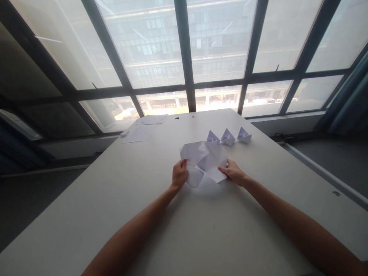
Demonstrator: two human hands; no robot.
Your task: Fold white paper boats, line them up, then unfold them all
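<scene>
A creased, partly folded sheet of white paper (194, 153) is held up above the table between both hands. My left hand (179, 173) pinches its left edge, thumb on top. On the opposite side, my right hand (233, 172) grips the right edge, also with the thumb over the paper. Flaps stand out around the sheet's middle, and the fingers beneath it are hidden. Just beyond it stand three folded paper boats: one boat (212, 137) partly covered by the sheet, a middle boat (228, 137) and a right boat (244, 135).
The white table (138, 176) stretches toward tall framed windows (186, 57). Several flat paper sheets (138, 134) lie at its far left, with a small pale object (124, 133) beside them. A dark clip-like mark (336, 193) is near the right edge. Curtains (347, 99) hang at the sides.
</scene>
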